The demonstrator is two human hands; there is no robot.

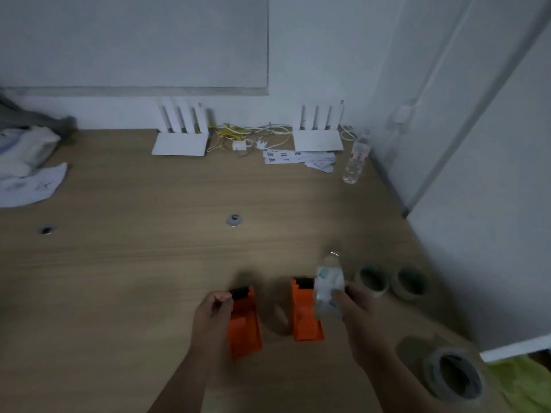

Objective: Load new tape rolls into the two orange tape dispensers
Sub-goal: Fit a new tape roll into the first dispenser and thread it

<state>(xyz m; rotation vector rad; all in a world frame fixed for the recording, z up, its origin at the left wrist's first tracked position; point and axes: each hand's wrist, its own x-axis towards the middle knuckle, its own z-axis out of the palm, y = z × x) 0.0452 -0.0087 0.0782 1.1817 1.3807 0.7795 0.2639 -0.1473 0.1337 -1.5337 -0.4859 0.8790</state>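
Note:
Two orange tape dispensers lie side by side on the wooden table, the left dispenser [243, 326] and the right dispenser [304, 311]. My left hand [213, 308] is curled against the left dispenser's black front end and pinches it. My right hand [357, 305] grips a clear plastic bottle [328, 287], held tilted over the right dispenser and hiding part of it. Two tape rolls [372, 281] [413, 283] lie flat just right of my right hand. A larger grey tape roll [453, 374] sits at the near right. A blurred brownish roll [278, 318] lies between the dispensers.
Two white routers [180, 144] [319, 140] stand at the back wall with tangled cables [247, 138] between them. Paper slips [298, 158] and a second water bottle [356, 158] are at the back right. Cloth and papers [26, 162] lie at the left. A white panel [492, 234] borders the table's right side.

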